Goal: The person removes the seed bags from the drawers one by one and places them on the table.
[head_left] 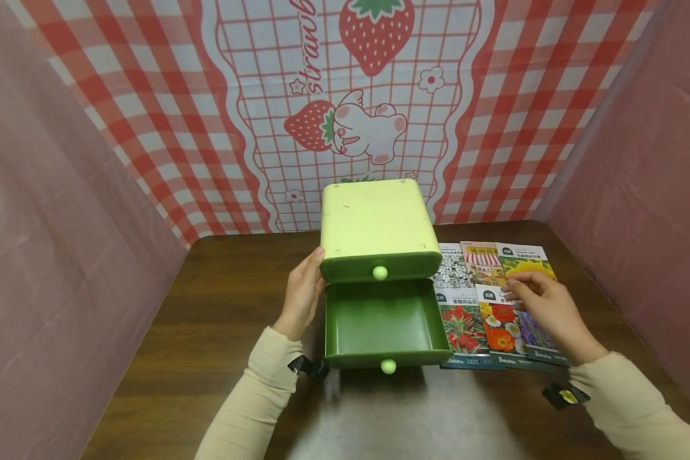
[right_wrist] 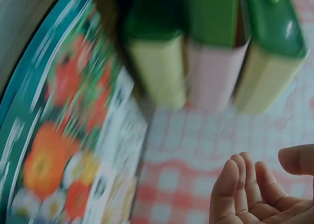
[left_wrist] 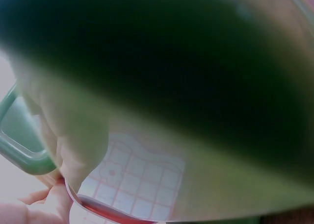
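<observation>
A small pale-green drawer cabinet (head_left: 379,217) stands on the table, its upper dark-green drawer (head_left: 351,269) pushed in. The lower drawer (head_left: 379,322) is pulled out, with its green inside showing. My left hand (head_left: 301,297) rests against the cabinet's left side, fingertips touching it near the upper drawer. Its fingers (left_wrist: 54,204) are partly hidden and blurred in the left wrist view. Over several flower seed packets (head_left: 500,326), right of the cabinet, hovers my right hand (head_left: 552,310). It holds nothing; in the right wrist view its thumb stands apart from the loosely bent fingers (right_wrist: 225,185).
The packets lie in two rows of overlapping sheets, beside the cabinet. A brown wooden table (head_left: 224,319) carries everything. Behind it hangs a red-and-white checked strawberry cloth (head_left: 253,160), and pink cloth (head_left: 621,160) closes both sides.
</observation>
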Motion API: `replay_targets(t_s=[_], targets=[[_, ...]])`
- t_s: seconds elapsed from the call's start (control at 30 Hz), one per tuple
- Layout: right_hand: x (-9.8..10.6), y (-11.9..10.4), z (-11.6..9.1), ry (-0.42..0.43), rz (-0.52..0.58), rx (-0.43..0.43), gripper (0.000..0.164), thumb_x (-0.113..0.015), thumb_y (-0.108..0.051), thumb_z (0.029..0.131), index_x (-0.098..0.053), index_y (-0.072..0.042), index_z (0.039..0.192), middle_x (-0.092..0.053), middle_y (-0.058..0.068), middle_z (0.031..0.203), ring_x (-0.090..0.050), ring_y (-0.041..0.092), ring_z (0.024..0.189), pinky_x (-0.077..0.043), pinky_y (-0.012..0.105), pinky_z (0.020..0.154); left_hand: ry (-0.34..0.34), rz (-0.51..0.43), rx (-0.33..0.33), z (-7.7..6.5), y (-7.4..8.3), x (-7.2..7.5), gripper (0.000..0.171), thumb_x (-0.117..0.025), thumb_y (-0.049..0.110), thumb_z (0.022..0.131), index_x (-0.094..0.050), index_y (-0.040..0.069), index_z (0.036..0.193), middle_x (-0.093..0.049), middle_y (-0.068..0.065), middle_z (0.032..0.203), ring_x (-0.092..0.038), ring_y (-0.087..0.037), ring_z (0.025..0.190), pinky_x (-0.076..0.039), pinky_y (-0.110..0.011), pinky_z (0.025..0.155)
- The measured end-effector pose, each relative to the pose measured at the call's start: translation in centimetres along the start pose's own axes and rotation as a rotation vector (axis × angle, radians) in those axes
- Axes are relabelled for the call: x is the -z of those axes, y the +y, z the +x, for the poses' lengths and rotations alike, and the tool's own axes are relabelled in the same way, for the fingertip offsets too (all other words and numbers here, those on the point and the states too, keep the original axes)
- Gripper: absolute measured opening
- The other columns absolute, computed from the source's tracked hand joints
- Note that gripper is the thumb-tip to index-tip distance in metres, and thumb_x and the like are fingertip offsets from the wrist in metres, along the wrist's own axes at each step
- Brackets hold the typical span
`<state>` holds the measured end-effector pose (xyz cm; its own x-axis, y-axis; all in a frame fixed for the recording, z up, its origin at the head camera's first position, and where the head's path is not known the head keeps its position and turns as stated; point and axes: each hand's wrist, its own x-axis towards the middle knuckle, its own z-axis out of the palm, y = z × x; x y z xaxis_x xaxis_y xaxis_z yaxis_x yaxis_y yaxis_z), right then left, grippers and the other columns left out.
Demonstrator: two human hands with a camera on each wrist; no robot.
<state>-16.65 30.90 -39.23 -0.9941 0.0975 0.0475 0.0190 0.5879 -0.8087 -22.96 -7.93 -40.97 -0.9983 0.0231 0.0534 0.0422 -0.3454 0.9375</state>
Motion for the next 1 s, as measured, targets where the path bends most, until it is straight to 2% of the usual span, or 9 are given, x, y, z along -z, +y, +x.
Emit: replay_targets(t_s=[0.07, 0.13, 0.23, 0.37, 0.4, 0.57, 0.67, 0.87, 1.0], targets=[[-0.8, -1.4, -0.8, -0.027, 0.042, 0.041, 0.047, -0.047, -0.034, 0.104, -0.053, 0.005, 0.128, -0.064, -0.013, 0.096, -0.060, -0.009, 0.080, -0.056, 0.016, 0.069, 0.000, 0.002, 0.000, 0.0, 0.0, 0.0, 0.052, -0.052, 0.031, 0.102, -0.049, -0.002, 0.141, -0.047, -0.015, 0.148, -0.055, -0.018, 0.124, -0.052, -0.020, 0.090], [-1.5, -2.7, -1.6, -0.063, 0.062, 0.069, 0.045, -0.048, -0.035, 0.103, -0.055, 0.003, 0.127, -0.063, -0.018, 0.094, -0.062, -0.006, 0.081, -0.057, 0.018, 0.069, 0.000, 0.001, 0.001, 0.1, 0.0, 0.0, 0.052, -0.052, 0.031, 0.102, -0.048, -0.002, 0.141, -0.047, -0.015, 0.148, -0.055, -0.018, 0.124, -0.052, -0.020, 0.090], [-2.7, -4.4, -2.8, -0.102, 0.075, 0.100, 0.042, -0.050, -0.036, 0.103, -0.058, 0.000, 0.124, -0.068, -0.007, 0.099, -0.064, 0.000, 0.081, -0.058, 0.022, 0.070, 0.001, 0.000, 0.006, 0.1, 0.0, 0.0, 0.051, -0.052, 0.031, 0.102, -0.048, -0.001, 0.141, -0.047, -0.014, 0.148, -0.054, -0.019, 0.125, -0.051, -0.021, 0.091], [-4.3, -5.8, -4.2, -0.161, 0.089, 0.165, 0.032, -0.053, -0.031, 0.102, -0.063, -0.003, 0.115, -0.069, 0.009, 0.095, -0.066, 0.008, 0.076, -0.058, 0.026, 0.066, -0.004, 0.004, 0.008, 0.0, 0.0, 0.0, 0.052, -0.051, 0.031, 0.102, -0.048, -0.001, 0.142, -0.046, -0.014, 0.150, -0.052, -0.022, 0.130, -0.051, -0.021, 0.093], [-4.7, -6.0, -4.5, -0.185, 0.108, 0.184, 0.030, -0.054, -0.029, 0.102, -0.063, -0.002, 0.113, -0.068, 0.007, 0.091, -0.066, 0.010, 0.075, -0.058, 0.027, 0.065, -0.005, 0.007, 0.006, 0.0, 0.0, 0.0, 0.052, -0.051, 0.032, 0.102, -0.047, -0.001, 0.142, -0.045, -0.014, 0.150, -0.051, -0.023, 0.131, -0.050, -0.022, 0.093], [-6.6, -6.8, -5.9, -0.322, 0.225, 0.219, 0.027, -0.055, -0.017, 0.101, -0.062, 0.006, 0.110, -0.068, 0.017, 0.090, -0.066, 0.015, 0.075, -0.059, 0.030, 0.064, -0.001, 0.004, 0.002, -0.1, 0.0, -0.1, 0.051, -0.051, 0.031, 0.102, -0.048, -0.002, 0.141, -0.046, -0.014, 0.150, -0.053, -0.021, 0.128, -0.051, -0.021, 0.093], [-7.4, -7.1, -6.5, -0.386, 0.247, 0.220, 0.026, -0.055, -0.016, 0.101, -0.062, 0.007, 0.110, -0.069, 0.019, 0.094, -0.068, 0.013, 0.078, -0.059, 0.030, 0.067, 0.005, 0.000, 0.001, -0.1, 0.0, -0.2, 0.051, -0.051, 0.030, 0.102, -0.048, -0.003, 0.141, -0.046, -0.015, 0.149, -0.054, -0.019, 0.126, -0.051, -0.021, 0.092], [-8.8, -6.7, -7.6, -0.474, 0.277, 0.259, 0.025, -0.055, -0.017, 0.101, -0.065, 0.005, 0.108, -0.072, 0.017, 0.098, -0.070, 0.007, 0.083, -0.061, 0.030, 0.070, 0.008, 0.001, 0.002, -0.1, 0.1, -0.2, 0.051, -0.050, 0.030, 0.102, -0.049, -0.003, 0.141, -0.047, -0.016, 0.149, -0.056, -0.017, 0.123, -0.051, -0.021, 0.093], [-9.9, -6.2, -8.2, -0.551, 0.309, 0.253, 0.027, -0.054, -0.017, 0.101, -0.065, 0.005, 0.111, -0.073, 0.015, 0.101, -0.070, 0.005, 0.086, -0.060, 0.030, 0.071, 0.010, -0.006, -0.001, 0.0, 0.0, -0.2, 0.050, -0.051, 0.029, 0.102, -0.049, -0.003, 0.140, -0.047, -0.017, 0.148, -0.057, -0.015, 0.121, -0.052, -0.020, 0.093]])
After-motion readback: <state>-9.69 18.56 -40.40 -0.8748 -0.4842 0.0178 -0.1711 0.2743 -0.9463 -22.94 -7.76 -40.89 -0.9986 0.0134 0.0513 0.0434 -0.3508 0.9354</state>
